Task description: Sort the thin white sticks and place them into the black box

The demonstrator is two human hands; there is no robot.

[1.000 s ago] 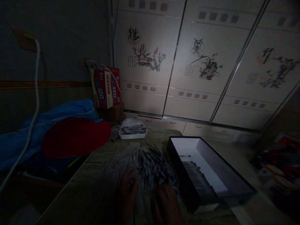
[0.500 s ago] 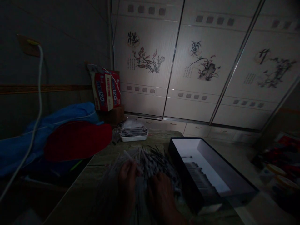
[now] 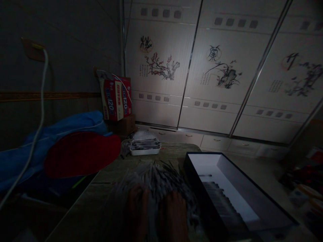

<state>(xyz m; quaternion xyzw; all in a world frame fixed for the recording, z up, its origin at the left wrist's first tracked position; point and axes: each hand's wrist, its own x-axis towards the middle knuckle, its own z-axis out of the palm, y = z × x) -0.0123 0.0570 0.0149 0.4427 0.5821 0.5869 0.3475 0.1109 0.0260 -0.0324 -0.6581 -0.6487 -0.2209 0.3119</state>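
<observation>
Far to your left a white cable (image 3: 37,131) hangs down the dark wall, and below it a blue bundle (image 3: 63,129) with a red round cushion (image 3: 80,153) on it presses up to the table's (image 3: 106,188) left edge, so there is little free room on that side. Behind the cushion a red carton (image 3: 116,97) stands in the corner, and a small white tray (image 3: 145,148) of sticks sits near the table's far edge. Your left hand (image 3: 137,210) and right hand (image 3: 175,215) lie side by side, palms down, on the near part of the heap of thin grey sticks (image 3: 157,174); it is too dark to tell whether the fingers pinch any. The heap sits mid-table, fanning away from you. Just right of it, the long black box (image 3: 249,201) with its white inside runs along the table's right side, a row of sticks in its near end.
</observation>
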